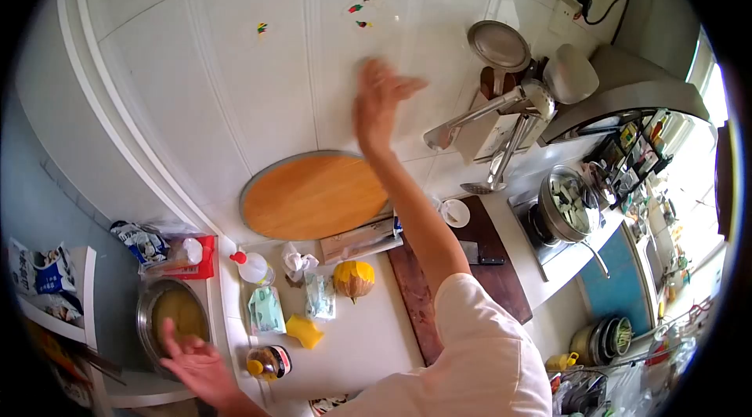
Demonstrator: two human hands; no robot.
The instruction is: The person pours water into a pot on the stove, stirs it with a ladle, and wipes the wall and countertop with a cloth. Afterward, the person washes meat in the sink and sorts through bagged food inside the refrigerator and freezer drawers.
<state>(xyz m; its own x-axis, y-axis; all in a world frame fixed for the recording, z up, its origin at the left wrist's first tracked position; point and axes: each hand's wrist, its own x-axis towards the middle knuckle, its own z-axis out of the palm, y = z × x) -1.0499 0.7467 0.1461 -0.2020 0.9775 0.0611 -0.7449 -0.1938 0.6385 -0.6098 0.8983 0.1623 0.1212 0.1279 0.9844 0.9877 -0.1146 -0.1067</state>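
Shelf (94, 284) at the far left bears blue-and-white printed packets (55, 270), their lettering too blurred to read. Right of it, another printed bag (139, 243) lies beside a red package (205, 257), above a metal bowl (144, 323) holding yellowish liquid. The left hand (196, 362), blurred, is spread with its fingers apart, holding nothing visible, and covers part of the bowl's near side; contact cannot be told.

On the counter (368, 346) stand a red-topped bottle (255, 268), a pale green pack (267, 310) and, nearer, a yellow-lidded jar (269, 363) with dark contents and an unreadable label. Further right come crumpled white plastic (298, 262), another soft pack (319, 295), a yellow sponge (304, 331) and a yellow-topped gourd (354, 280). A round wooden board (313, 196) leans on the far wall (258, 96).

The right hand (377, 99) is raised at that wall, just on the near side of small coloured stickers (361, 23). Its blurred fingers look partly spread; touch cannot be told. Its forearm crosses the round board's right edge, and the sleeve hides part of a dark board (501, 280) bearing a cleaver (479, 255).

Hanging utensils (509, 150) come next, then, at right, a stove pan (565, 209) of pale and green cut pieces
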